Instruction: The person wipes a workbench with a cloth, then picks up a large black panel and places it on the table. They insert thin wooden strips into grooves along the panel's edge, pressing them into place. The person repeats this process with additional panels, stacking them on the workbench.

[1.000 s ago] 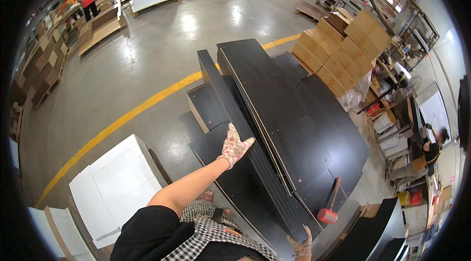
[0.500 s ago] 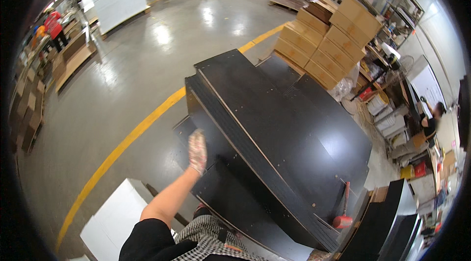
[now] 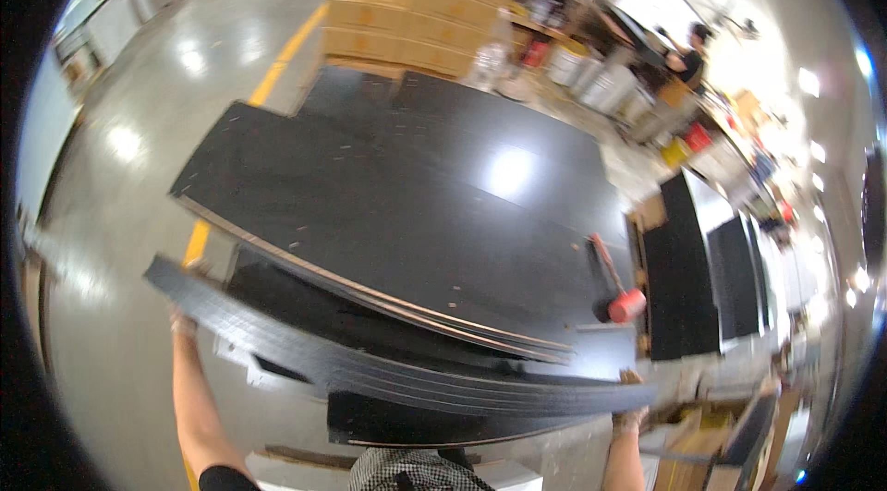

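Observation:
A long bundle of several thin black panels (image 3: 397, 378) runs across in front of me, its layered edges facing up. My left hand (image 3: 183, 317), in a light patterned glove, is closed around its left end. At the right end my right hand (image 3: 630, 415), also gloved, grips the same bundle; the panels partly hide the fingers of both hands. Just beyond lies a broad pile of flat black boards (image 3: 388, 214). On its right part rests a mallet (image 3: 626, 306) with a red head and red handle.
Stacked cardboard boxes (image 3: 407, 20) stand behind the pile. Upright black panels (image 3: 684, 278) lean at the right. Farther back a person (image 3: 688, 66) works near buckets (image 3: 568, 61). A yellow line (image 3: 286, 57) crosses the grey floor at left.
My view has swung to the right. My left hand, earlier raised and free beside the pile, now grips the panels' left end. The panel bundle has come away from the pile toward me.

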### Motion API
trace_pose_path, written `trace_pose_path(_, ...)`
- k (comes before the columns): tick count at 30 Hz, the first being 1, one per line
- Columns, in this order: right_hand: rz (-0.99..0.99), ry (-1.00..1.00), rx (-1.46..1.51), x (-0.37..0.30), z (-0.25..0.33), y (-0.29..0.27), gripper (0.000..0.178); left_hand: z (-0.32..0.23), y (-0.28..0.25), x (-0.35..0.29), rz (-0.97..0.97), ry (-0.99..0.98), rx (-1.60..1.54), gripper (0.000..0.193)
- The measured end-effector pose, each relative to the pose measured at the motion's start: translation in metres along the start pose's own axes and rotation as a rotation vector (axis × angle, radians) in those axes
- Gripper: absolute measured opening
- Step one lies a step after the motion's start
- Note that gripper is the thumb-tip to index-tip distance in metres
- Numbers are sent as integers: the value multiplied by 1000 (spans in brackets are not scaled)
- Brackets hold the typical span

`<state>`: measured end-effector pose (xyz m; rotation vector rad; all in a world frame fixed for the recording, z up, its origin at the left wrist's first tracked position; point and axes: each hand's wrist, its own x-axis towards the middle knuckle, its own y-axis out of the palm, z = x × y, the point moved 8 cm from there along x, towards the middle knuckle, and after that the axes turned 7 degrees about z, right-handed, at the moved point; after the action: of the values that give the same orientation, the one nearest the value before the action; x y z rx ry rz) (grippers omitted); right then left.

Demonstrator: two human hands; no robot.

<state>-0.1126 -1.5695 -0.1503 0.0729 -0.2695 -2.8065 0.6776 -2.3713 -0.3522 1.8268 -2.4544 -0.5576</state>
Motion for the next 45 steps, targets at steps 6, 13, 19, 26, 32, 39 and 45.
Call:
trace_pose_path(6, 41, 106, -41, 13, -32, -40, 48, -9, 1, 17, 143, 356, 329, 40)
trace_pose_path(13, 394, -74, 392, 60, -61, -32, 41, -41, 40, 11, 42, 226, 39, 35)
trace_pose_path(19, -523, 230, 271, 2, -43, -88, 48, -66, 53, -9, -300, -5, -173, 62)
trace_pose_path(26, -715, 723, -145, -111, 20, -155, 74, -127, 143, -54, -508, 46, 530, 63)
trace_pose_path(32, -534, 712, -135, -160, 64, -237, 94, -108, 313, -65, -281, -35, 721, 64)
trace_pose_path(39, -468, 590, 8, -234, 61, -430, 102, -47, 604, -78, 254, -87, 968, 65)
trace_pose_path(45, -806, 565, -52, -360, 96, -615, 107, 20, 918, -173, 639, -232, 1106, 90)
